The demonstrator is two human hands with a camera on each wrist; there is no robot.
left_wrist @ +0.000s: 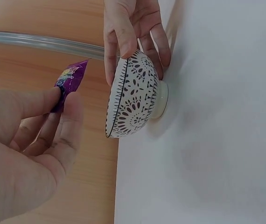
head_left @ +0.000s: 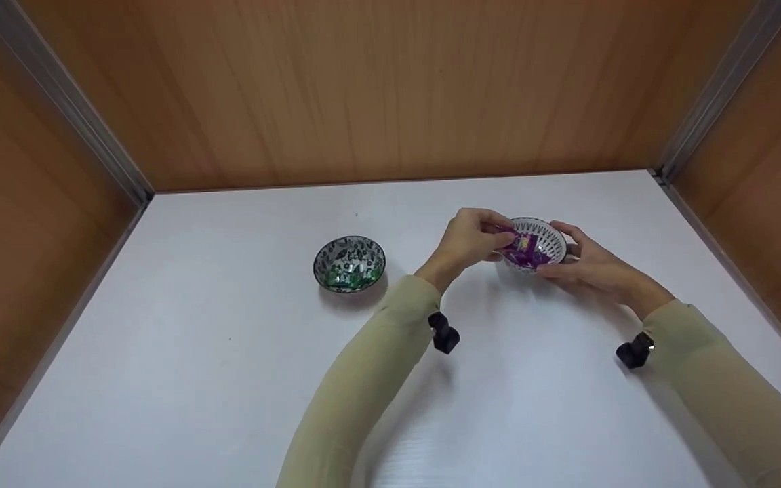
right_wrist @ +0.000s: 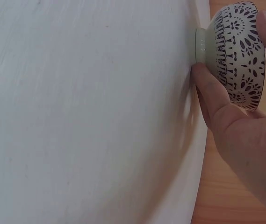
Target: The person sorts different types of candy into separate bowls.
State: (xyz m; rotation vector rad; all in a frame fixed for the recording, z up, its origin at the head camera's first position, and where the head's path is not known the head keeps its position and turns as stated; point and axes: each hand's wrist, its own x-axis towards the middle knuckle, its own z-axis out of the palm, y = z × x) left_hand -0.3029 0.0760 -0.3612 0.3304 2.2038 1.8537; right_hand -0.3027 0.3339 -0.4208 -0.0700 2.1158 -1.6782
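Note:
My left hand (head_left: 473, 237) pinches a small purple wrapped candy (left_wrist: 73, 78) between thumb and fingers, above the rim of a white patterned bowl (left_wrist: 135, 100). More purple wrapping (head_left: 541, 258) shows inside this bowl. From the right side, my right hand (head_left: 590, 266) holds the same bowl, thumb at its rim and other fingers low near the foot. The bowl (right_wrist: 238, 58) is upright on the white table. Left of both hands stands a second bowl (head_left: 350, 247), dark-patterned, with green shiny wrapped pieces (head_left: 353, 276) in it.
The white table (head_left: 180, 325) runs back to a wooden panel (head_left: 390, 88). Wooden side walls with metal corner strips close it in at left and right. A small black device (head_left: 443, 333) sits on each wrist.

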